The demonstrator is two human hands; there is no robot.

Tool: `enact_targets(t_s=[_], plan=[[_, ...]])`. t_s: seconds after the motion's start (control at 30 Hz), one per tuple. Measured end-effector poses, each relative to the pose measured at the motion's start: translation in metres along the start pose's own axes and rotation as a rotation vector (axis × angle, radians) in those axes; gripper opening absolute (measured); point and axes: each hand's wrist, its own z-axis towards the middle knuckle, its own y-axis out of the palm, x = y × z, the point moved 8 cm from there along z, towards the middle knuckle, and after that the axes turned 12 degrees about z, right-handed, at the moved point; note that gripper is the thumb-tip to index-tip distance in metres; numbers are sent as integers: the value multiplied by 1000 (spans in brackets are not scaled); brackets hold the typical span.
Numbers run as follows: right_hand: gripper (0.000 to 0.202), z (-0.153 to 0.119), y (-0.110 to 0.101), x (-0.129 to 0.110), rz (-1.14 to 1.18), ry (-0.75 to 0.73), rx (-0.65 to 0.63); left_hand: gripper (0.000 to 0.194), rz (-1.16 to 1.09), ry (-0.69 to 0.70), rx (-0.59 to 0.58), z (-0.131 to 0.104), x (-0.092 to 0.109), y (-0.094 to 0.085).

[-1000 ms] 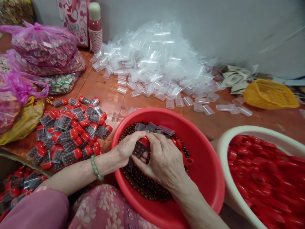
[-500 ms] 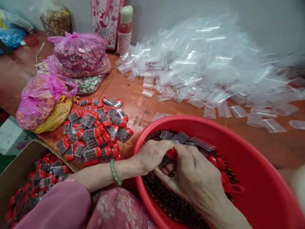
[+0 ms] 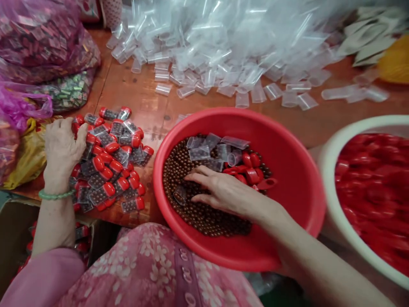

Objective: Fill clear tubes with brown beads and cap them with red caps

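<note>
My left hand (image 3: 62,149), with a green bead bracelet at the wrist, lies at the left edge of a pile of red-capped clear tubes (image 3: 110,143) filled with dark beads. Its thumb is apart from its fingers, and a red cap shows in the gap. Inside a red basin (image 3: 295,170), my right hand (image 3: 220,189) reaches over brown beads (image 3: 204,217) with its fingers spread and nothing gripped. Empty clear sleeves (image 3: 200,152) and red caps (image 3: 252,160) lie on the beads beyond it. One clear tube (image 3: 179,195) rests left of its fingertips.
A large heap of clear sleeves (image 3: 223,64) spreads along the back. At the right is a white-rimmed tub (image 3: 329,170) of red pieces. Pink bags (image 3: 35,42) and a yellow bag (image 3: 30,157) stand at the left. A box (image 3: 12,230) of tubes sits at the lower left.
My hands were together over the basin around a red-capped piece. My left hand has moved left to the tube pile, and my right hand has opened over the beads. The view has shifted right and down.
</note>
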Motion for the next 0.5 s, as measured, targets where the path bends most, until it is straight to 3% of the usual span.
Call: enact_targets(t_s=[0.13,0.27,0.37,0.5], plan=[[47,13,22,-13,4,-37,-162,48,-30,82,104,-12,23,-12],[33,18,33,-18,33,-63,-213,42,-124,182,76,-32,71,-18],[26,18,18,-20,186,-92,-118,33,-259,254,79,-49,106,-21],[30,14,-21,-23,406,-175,153,24,-426,331,-20,-65,145,-16]])
